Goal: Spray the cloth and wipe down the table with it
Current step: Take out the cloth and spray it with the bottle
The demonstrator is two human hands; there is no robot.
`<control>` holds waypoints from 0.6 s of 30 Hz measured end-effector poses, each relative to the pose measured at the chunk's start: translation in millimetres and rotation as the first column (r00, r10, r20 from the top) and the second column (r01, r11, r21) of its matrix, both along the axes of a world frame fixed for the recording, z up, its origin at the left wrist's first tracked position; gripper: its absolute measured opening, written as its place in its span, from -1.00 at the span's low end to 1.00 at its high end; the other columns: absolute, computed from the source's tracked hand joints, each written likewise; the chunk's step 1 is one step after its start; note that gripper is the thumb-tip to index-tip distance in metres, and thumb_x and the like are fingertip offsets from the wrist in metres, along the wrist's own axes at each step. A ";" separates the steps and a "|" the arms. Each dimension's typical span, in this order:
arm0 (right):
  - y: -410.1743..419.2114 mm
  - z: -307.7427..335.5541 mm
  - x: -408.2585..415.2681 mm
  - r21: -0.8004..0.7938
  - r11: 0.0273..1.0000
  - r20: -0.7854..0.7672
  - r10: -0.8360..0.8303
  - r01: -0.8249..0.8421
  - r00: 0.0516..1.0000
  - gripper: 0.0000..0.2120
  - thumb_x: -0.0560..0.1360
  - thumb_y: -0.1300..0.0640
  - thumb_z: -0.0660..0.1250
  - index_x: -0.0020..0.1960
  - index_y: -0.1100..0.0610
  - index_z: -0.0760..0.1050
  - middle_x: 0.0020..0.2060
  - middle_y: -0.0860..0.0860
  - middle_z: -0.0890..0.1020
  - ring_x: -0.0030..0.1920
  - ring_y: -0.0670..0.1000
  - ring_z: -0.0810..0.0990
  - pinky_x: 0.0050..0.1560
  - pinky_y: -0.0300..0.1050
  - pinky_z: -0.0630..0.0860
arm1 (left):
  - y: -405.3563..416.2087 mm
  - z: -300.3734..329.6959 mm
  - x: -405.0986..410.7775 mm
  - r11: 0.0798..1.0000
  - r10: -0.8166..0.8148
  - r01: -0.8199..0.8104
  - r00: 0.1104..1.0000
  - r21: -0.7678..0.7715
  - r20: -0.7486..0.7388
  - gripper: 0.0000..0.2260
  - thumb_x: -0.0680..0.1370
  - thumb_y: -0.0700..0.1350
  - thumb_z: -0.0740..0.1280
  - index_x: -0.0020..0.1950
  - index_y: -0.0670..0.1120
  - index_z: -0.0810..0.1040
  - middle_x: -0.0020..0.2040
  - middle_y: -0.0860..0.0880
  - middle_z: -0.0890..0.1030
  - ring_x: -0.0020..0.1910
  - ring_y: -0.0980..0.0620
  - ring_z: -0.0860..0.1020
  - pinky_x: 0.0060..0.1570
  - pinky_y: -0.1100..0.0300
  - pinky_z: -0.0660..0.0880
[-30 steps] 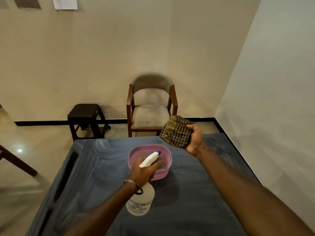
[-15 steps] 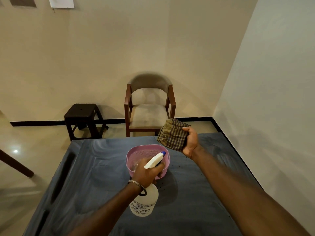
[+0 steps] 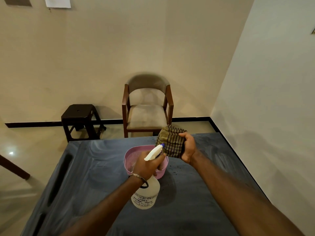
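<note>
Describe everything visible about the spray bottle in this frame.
The spray bottle has a round, translucent white body, looks plastic, with dark printed text and a white trigger head tipped by a blue nozzle. The left hand grips its neck, holding it above the table, tilted so the nozzle aims at the cloth in the right hand. Liquid level cannot be told.

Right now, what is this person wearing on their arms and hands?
Both forearms are bare, with no sleeves or gloves in view. The left hand has a thin silver-coloured metal bangle at the wrist. The right hand shows no ring, watch or band.
</note>
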State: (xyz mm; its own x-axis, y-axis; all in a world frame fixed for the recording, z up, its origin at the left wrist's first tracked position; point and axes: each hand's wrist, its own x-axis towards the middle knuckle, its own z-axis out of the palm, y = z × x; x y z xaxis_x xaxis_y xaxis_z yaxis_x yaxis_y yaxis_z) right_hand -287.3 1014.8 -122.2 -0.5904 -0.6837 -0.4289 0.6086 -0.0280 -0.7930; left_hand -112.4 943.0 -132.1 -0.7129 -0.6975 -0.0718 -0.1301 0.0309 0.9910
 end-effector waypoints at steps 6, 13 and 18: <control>2.9 -2.6 -2.9 0.023 1.000 -0.021 0.002 -0.002 1.000 -0.58 0.61 -0.01 0.05 0.17 0.19 0.57 -0.09 0.15 0.73 0.00 0.19 0.66 -0.09 0.08 0.58 | -4.8 9.6 -1.1 0.998 0.019 -0.021 0.999 -0.053 -0.033 -0.83 0.48 -0.01 0.43 -0.13 0.13 0.44 -0.16 0.18 0.51 -0.22 0.26 0.47 -0.23 0.47 0.39; 6.6 -3.9 -6.8 0.012 1.000 -0.032 -0.008 0.008 0.999 -0.58 0.59 -0.01 0.07 0.19 0.19 0.58 0.03 0.19 0.70 0.07 0.23 0.63 0.01 0.13 0.57 | -16.9 2.6 0.7 0.987 0.037 -0.033 0.999 -0.158 0.021 -0.90 0.54 -0.06 0.37 -0.15 -0.05 0.55 -0.34 -0.04 0.60 -0.35 0.02 0.59 -0.30 0.19 0.56; 9.8 -3.9 -10.0 0.028 1.000 -0.036 0.009 -0.008 0.999 -0.58 0.59 0.00 0.06 0.16 0.19 0.59 0.01 0.19 0.71 0.05 0.22 0.65 -0.02 0.10 0.57 | -26.9 -5.1 3.4 0.983 0.080 -0.065 0.994 -0.169 0.080 -0.85 0.55 -0.06 0.36 -0.11 -0.14 0.57 -0.35 -0.08 0.58 -0.39 0.01 0.55 -0.34 0.18 0.52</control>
